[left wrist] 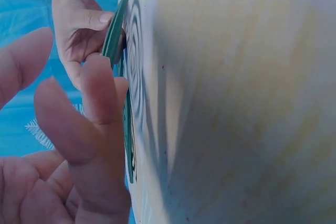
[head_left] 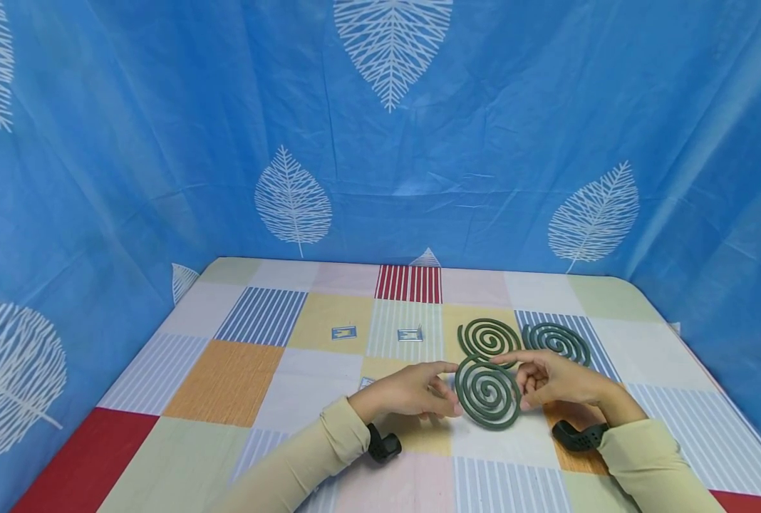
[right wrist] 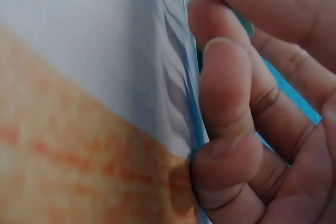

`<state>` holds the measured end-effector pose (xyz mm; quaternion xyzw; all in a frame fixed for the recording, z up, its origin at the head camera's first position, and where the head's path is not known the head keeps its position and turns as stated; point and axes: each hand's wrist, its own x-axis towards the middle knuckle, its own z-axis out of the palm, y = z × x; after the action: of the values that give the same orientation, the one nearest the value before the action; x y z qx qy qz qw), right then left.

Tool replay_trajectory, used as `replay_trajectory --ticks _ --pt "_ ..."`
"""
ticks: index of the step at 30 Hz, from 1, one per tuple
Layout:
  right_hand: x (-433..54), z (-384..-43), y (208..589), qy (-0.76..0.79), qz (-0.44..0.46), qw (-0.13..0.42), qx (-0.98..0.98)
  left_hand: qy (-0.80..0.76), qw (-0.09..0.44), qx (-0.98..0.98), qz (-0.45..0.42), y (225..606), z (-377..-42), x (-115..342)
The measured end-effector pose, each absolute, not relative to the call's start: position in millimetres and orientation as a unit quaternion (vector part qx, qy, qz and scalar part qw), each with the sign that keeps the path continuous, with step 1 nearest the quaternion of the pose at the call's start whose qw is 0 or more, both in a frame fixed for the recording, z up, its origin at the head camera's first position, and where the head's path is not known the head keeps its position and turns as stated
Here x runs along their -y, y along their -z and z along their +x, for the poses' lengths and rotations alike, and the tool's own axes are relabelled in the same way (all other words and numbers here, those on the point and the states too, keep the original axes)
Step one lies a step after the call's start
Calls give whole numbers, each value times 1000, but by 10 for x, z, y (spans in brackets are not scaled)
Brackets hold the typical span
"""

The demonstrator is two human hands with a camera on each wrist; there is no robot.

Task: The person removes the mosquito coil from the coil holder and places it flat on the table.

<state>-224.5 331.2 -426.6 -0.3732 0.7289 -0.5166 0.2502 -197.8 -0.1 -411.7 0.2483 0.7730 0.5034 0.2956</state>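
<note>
A dark green mosquito coil (head_left: 488, 392) is between my two hands, tilted with its edge raised from the cloth. My right hand (head_left: 563, 381) pinches it at the right, index finger along its top edge and thumb by the lower right rim; the left wrist view shows that thumb over the coil (left wrist: 114, 32). On the other side, my left hand (head_left: 412, 390) has its fingers spread, with fingertips right at the coil's left rim. Just behind lies a second mosquito coil (head_left: 473, 333), partly covered by the held one. A third coil (head_left: 556, 338) lies behind my right hand, which overlaps it.
A patchwork-patterned cloth (head_left: 214, 456) covers the table. Blue sheeting (head_left: 380, 199) with white leaf prints hangs behind it and on both sides. Black bands (head_left: 383, 445) sit on both wrists, below pale sleeves (head_left: 310, 456).
</note>
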Motion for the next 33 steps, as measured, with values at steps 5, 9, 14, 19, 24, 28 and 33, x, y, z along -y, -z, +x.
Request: replay_trajectory --ticks 5,9,14,19,24,28,33 --pt "-3322 -2252 4272 493 -391 236 -741 -505 306 -768 248 4142 -1968 -8" --pt "-3321 -2254 4270 487 -399 235 -741 -505 316 -764 248 4157 -1967 -9" --pt "-3325 -2256 4259 486 -406 241 -736 -499 321 -765 250 4160 -1962 -12" --pt "-3332 -2253 4259 487 -405 242 -735 -492 321 -771 246 4166 -1957 -21" --pt "-3346 -2246 4267 490 -396 245 -737 -486 320 -775 248 4177 -1946 -27" --pt "-3352 -2237 4260 486 -388 244 -744 -478 317 -779 252 4178 -1938 -25" --pt "-3353 -2228 4248 480 -383 243 -751 -471 323 -781 252 4177 -1929 -23"
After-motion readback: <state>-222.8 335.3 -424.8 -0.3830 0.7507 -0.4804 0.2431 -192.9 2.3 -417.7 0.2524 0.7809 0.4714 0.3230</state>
